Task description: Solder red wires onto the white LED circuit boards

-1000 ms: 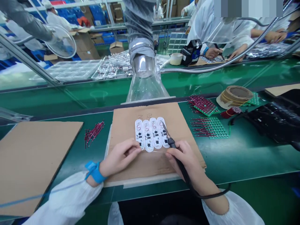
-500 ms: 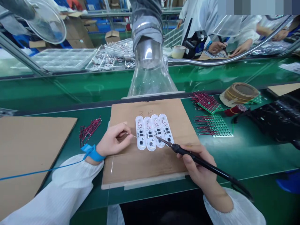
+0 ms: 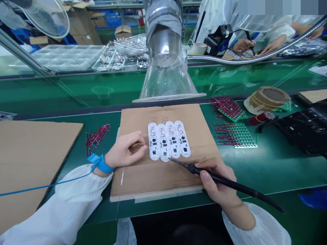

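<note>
1. R hand (image 3: 219, 182): fingers closed round black soldering iron (image 3: 237, 186), pen-style, tip pointing left & far.
2. Iron tip now at near end of 2nd PCB from left (image 3: 164, 143); contact w/ it can't tell. Half a sec ago tip was a bit farther, about btwn 2nd & 3rd; 1 s ago up at far end of rightmost PCB (image 3: 183, 139).
3. L hand (image 3: 129, 149): thumb & index pinching thin wire (image 3: 148, 147), just left of leftmost PCB (image 3: 153, 141). 1 s ago fingers were at that PCB's near end; abt same spot as ½ s ago.
4. All 4 white PCBs still side by side, upper-middle of cardboard sheet (image 3: 150, 180), same order, no obvious shift on it.
5. Blue wrist strap (image 3: 102, 165) on L wrist, as before.
6. Left of cardboard: red wire pile (image 3: 97, 137), unchanged. Right: green panel w/ red wires (image 3: 244, 134), tape roll (image 3: 267, 100) farther back, also unchanged.
7. Far side: clear hood (image 3: 168, 78) beyond cardboard; co-worker's hand (image 3: 242, 46) far right, w/ dark tool.
</note>
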`<state>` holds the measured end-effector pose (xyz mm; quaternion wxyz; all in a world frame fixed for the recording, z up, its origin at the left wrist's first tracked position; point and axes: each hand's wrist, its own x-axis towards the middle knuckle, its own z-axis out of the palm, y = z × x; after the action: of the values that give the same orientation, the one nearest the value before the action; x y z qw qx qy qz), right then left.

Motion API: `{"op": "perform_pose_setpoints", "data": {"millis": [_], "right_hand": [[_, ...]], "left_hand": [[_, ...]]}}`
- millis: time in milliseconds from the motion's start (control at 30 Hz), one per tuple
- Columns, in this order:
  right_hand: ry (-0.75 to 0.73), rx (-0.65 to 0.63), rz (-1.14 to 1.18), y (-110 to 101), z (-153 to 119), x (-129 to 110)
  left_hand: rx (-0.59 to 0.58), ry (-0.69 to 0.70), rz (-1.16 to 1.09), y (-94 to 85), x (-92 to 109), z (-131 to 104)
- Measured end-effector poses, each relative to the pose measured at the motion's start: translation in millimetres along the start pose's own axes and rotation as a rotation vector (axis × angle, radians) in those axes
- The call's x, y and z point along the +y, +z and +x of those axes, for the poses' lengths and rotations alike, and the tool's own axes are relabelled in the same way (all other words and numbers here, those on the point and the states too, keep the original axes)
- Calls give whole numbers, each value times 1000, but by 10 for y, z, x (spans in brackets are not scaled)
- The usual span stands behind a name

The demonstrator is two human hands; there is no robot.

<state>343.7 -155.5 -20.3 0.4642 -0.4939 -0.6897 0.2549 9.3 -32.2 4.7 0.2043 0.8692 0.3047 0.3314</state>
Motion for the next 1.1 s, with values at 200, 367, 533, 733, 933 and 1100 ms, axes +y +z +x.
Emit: {"op": "perform_pose_setpoints", "data": {"millis": [200, 367, 533, 733, 933, 1100], "right_hand": [[28, 35, 45, 15, -8, 9], [17, -22, 16, 14, -15, 18], [43, 32, 32, 10, -30, 21], [27, -49, 28, 14, -31, 33], [36, -3, 25, 11, -50, 47], [17, -67, 1, 16, -14, 27]], "left_hand": [[-3, -8, 4, -6, 4, 3], [-7, 4, -10, -8, 6, 8], [-26, -12, -13, -15, 14, 12], [-45, -19, -7, -24, 24, 12], [-32, -8, -13, -11, 10, 9], [-35, 15, -3, -4, 12, 26]]}}
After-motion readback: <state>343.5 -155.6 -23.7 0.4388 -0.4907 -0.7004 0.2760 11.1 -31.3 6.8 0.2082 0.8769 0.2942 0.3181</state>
